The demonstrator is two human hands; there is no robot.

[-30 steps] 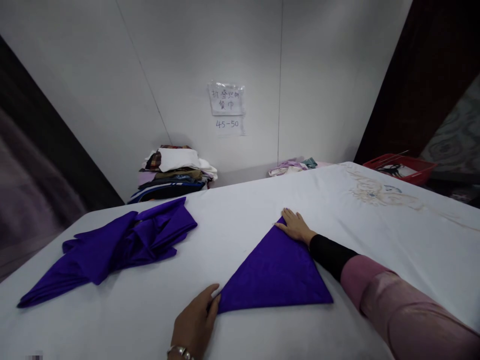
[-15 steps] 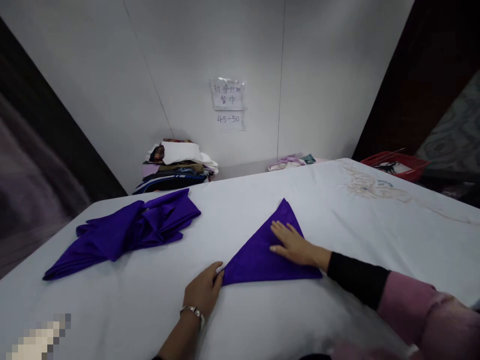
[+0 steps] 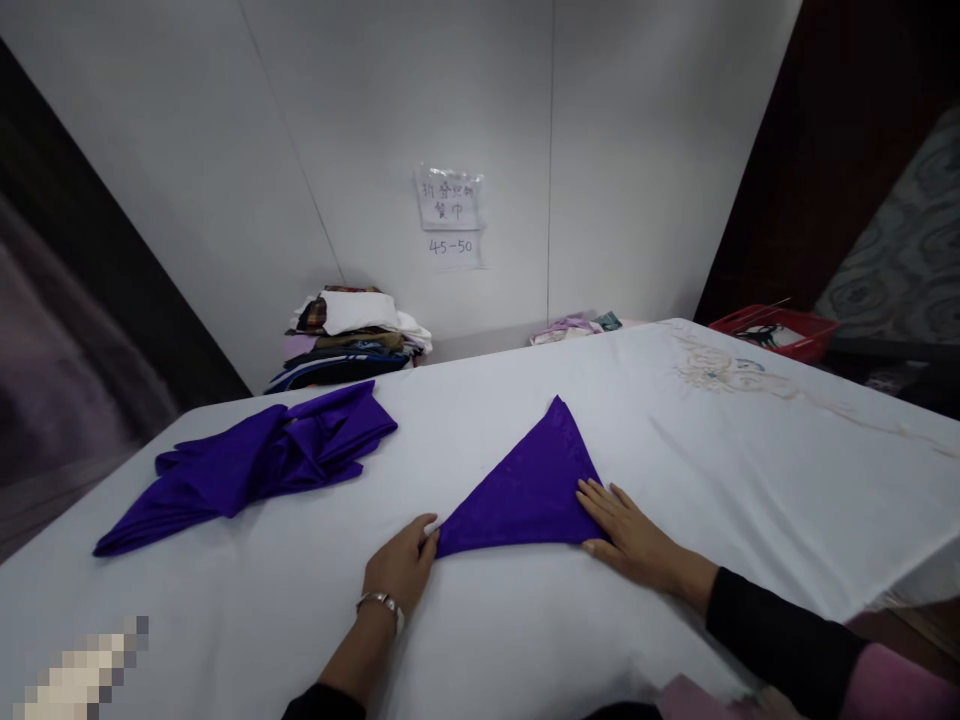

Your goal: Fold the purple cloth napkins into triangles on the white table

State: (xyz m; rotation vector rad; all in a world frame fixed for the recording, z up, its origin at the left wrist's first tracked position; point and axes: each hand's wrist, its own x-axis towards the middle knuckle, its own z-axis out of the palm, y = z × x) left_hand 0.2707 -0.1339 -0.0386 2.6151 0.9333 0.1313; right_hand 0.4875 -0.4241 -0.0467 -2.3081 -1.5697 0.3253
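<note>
A purple cloth napkin, folded into a triangle, lies flat on the white-covered table with its peak pointing away from me. At its left corner, my left hand is closed, pinching the tip between thumb and fingers; a silver bracelet circles that wrist. My right hand rests flat over the napkin's lower right corner, fingers stretched out, and hides that corner. To the left, a loose heap of purple cloth lies crumpled on the table.
Behind the table's far edge are a stack of folded clothes and a smaller pile of fabric. A red basket stands at the far right. A paper sign hangs on the wall. A blurred-out patch covers the lower left.
My right hand has slid from the napkin's middle toward its lower right corner. My left hand still pinches the left corner. The whole view has shifted slightly.
</note>
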